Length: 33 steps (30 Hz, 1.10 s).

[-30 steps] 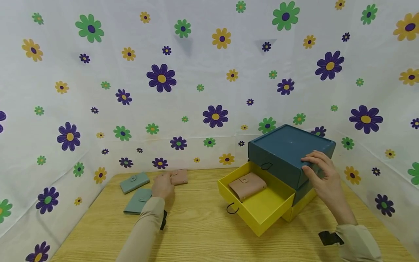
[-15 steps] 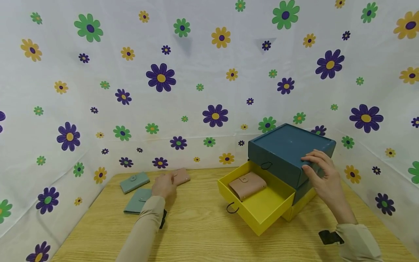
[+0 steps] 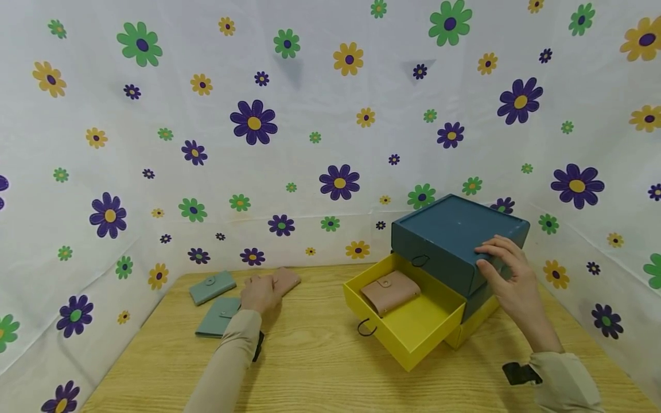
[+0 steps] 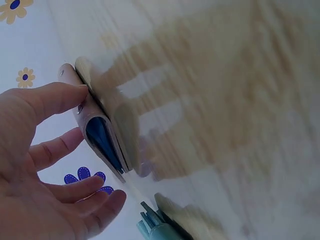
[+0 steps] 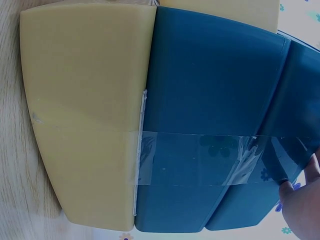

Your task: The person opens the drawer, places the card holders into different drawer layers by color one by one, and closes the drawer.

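Left wrist: left grip (image 4: 30,195) pinching pink wallet (image 4: 91,107), blue interior (image 4: 101,137) hidden from head view, with its relaxed right grip (image 3: 512,279).

Wood-grain table (image 3: 310,367) spreading wide. Green wallet (image 3: 212,288) lying at left toward back edge; second green wallet (image 3: 214,318) lying just in front, partly hidden. Pink wallet (image 3: 288,280) resting right of both, near back edge. Drawer stack (image 3: 439,267) standing at right, yellow bottom box (image 3: 470,330) touching wood.
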Available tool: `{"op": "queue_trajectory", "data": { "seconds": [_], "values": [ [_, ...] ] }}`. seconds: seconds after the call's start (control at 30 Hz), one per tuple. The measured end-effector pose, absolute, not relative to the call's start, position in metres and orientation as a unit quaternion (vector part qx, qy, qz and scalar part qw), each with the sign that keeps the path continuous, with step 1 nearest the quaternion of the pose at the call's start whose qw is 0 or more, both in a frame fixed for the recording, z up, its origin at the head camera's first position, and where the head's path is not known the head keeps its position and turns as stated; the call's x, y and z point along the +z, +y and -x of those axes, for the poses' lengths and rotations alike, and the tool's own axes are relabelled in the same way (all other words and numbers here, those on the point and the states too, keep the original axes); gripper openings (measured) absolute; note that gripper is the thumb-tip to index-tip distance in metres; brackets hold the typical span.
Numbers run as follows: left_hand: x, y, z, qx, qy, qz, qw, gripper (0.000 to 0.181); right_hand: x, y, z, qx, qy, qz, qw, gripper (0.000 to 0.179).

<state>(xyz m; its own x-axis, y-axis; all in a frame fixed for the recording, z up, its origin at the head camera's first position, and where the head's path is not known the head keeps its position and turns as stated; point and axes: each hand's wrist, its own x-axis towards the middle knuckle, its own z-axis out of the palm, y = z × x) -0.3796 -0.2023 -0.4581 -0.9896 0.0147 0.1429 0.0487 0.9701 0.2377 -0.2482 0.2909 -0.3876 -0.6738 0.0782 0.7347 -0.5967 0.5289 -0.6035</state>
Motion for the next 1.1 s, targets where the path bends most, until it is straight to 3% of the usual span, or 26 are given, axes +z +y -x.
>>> {"op": "queue_trajectory", "data": {
  "seconds": [0.43, 0.7, 1.1],
  "values": [
    [-0.4582, -0.2031, 0.3814, -0.155, -0.986, 0.052, 0.027, 0.035, -0.3871, 0.2922, 0.2496, 0.456, -0.789, -0.166, 0.375, 0.02],
    [-0.4579, -0.2054, 0.3801, -0.156, -0.987, 0.026, 0.002, 0.051, -0.388, 0.2916, 0.2499, 0.454, -0.797, -0.161, 0.364, 0.02],
    [-0.4622, -0.2061, 0.3812, -0.161, -0.986, 0.029, 0.043, 0.048, -0.3886, 0.2922, 0.2505, 0.456, -0.792, -0.166, 0.371, 0.02]
  ]
}}
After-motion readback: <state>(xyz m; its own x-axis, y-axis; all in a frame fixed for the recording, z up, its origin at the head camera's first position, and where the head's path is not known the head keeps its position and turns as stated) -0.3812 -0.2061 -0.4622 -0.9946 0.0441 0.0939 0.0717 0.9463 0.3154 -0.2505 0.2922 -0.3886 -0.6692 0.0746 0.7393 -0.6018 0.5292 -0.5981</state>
